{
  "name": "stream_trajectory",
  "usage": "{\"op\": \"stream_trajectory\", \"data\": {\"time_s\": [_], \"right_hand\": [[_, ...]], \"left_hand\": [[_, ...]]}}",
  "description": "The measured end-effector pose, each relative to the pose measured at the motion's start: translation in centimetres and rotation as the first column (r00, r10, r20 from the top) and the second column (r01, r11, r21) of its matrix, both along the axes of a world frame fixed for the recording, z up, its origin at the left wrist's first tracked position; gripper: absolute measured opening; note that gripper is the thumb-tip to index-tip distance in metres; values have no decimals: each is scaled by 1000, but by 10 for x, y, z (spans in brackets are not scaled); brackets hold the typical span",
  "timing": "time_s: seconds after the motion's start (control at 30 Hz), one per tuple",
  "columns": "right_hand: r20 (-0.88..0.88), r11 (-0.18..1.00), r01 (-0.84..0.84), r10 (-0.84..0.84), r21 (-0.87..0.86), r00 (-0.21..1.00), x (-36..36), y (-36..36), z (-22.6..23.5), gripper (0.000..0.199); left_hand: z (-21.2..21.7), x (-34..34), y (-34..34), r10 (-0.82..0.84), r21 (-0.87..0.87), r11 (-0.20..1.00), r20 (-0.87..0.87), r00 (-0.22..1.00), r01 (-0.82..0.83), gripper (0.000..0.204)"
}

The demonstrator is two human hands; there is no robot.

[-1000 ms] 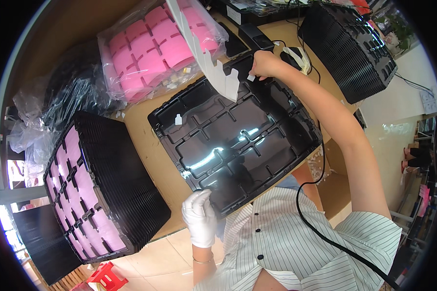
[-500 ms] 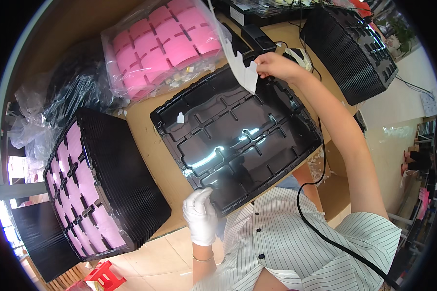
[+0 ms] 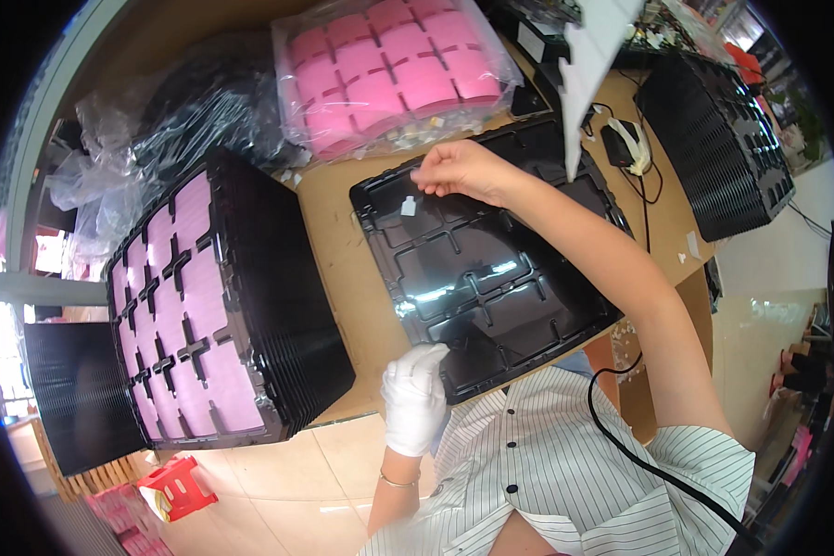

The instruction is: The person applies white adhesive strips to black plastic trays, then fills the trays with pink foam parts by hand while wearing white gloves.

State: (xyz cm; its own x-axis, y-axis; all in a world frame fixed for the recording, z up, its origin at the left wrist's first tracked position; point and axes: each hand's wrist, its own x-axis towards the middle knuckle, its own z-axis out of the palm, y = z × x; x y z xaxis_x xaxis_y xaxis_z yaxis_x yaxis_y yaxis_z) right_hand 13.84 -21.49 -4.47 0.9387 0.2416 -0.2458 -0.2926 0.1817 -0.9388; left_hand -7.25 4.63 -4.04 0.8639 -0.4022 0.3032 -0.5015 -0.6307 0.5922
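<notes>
Two hands meet the tray [image 3: 491, 278]: your gloved left hand [image 3: 415, 397] clamps its lower edge, your right hand [image 3: 461, 170] pinches its upper rim.

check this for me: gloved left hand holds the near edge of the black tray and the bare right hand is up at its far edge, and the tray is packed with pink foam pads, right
Not quite. In the head view the black tray is empty, its compartments bare apart from a small white piece. The pink foam pads lie bagged beyond it. The gloved left hand at the near edge and bare right hand at the far edge are right.

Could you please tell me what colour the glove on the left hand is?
White; the left hand wears it, gripping the black tray's near edge, in the head view.
</notes>
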Motion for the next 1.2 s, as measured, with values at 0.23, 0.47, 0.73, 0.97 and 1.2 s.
{"op": "stream_trajectory", "data": {"time_s": [0.23, 0.47, 0.73, 0.97, 1.2], "right_hand": [[424, 483, 249, 296, -840, 856, -1, 42, -8, 31], [159, 349, 54, 281, -936, 946, 0, 51, 11, 30], [204, 301, 125, 248, -945, 947, 2, 53, 5, 22], [264, 233, 187, 363, -954, 894, 7, 50, -7, 19], [340, 254, 271, 288, -928, 895, 1, 56, -9, 18]], "left_hand": [[4, 1, 3, -16, -26, 1000, -25, 1000, 15, 46], [5, 5, 6, -46, -72, 996, -21, 999, 45, 47], [5, 2, 10, -77, -48, 996, -123, 989, 72, 38], [7, 6, 10, -62, -85, 995, -55, 997, 57, 48], [6, 4, 11, -62, -84, 995, -59, 996, 57, 49]]}}
